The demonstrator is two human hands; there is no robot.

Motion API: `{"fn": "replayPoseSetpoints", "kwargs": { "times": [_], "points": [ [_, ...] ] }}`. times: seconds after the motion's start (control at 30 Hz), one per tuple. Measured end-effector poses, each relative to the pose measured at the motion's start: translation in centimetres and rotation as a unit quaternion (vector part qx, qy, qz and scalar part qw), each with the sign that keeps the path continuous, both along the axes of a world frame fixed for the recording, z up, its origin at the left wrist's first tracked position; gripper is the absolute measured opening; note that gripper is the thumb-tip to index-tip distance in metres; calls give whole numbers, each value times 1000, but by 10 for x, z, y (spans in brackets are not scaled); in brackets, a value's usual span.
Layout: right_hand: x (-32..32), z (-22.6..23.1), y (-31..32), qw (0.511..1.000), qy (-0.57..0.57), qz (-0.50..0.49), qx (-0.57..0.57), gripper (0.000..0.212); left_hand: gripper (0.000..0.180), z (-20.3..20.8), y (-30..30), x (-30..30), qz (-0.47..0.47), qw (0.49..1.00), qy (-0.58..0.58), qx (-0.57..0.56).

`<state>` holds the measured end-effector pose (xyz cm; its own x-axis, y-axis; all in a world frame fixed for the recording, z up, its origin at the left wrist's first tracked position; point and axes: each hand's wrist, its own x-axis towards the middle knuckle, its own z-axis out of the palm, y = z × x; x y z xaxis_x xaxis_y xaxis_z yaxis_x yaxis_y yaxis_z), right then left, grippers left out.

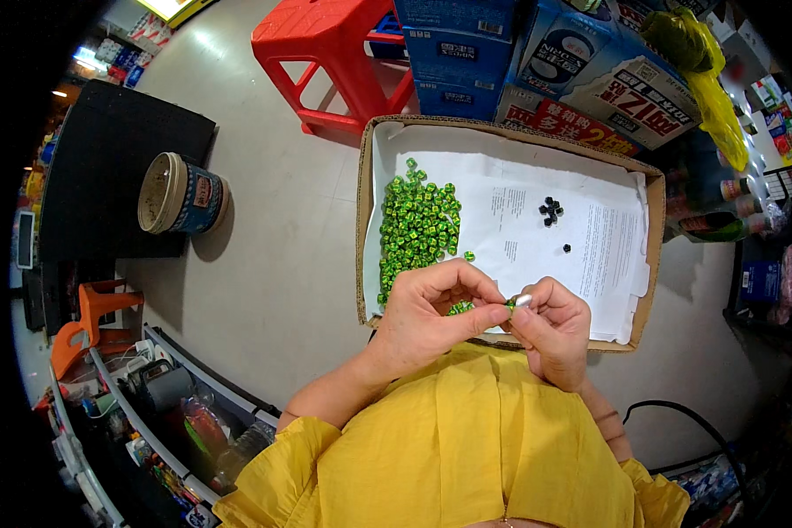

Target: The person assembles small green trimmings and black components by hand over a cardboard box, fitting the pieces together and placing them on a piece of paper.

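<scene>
Left hand (431,304) and right hand (558,327) are hovering over the near edge of the box (655,220), their thumbs and forefingers nearly together and meeting tip to tip. The left is pinching a green bead (509,304); the right is holding a pale, shiny bit (524,300) beside it, too small to identify. The bead's long axis is staying unclear; the bit is lying roughly sideways, along the box's near edge. Toward the box's left end, the green pile (418,220) is lying nearer the left hand; toward the box's far right, the black beads (551,210) are sitting nearer the right hand.
</scene>
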<state>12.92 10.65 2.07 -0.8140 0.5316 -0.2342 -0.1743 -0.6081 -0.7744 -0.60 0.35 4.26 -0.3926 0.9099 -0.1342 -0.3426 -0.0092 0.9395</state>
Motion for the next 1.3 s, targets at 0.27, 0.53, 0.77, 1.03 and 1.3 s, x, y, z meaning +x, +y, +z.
{"fn": "replayPoseSetpoints", "kwargs": {
  "times": [0.27,0.53,0.77,1.03,1.3],
  "points": [
    [2,2,0,999,22,34,5,12,11,2,-2,12,69,994,84,22],
    [6,-3,1,1000,5,16,18,12,10,3,-8,11,35,999,32,-11],
    [5,3,7,998,15,43,-47,11,17,-20,1,-7,-13,963,239,127],
    [5,13,14,983,-19,108,-145,10,18,-26,8,-18,-41,888,383,251],
    [6,15,18,985,-98,141,-37,13,15,-24,1,-17,-63,887,403,217]
  ]
}}
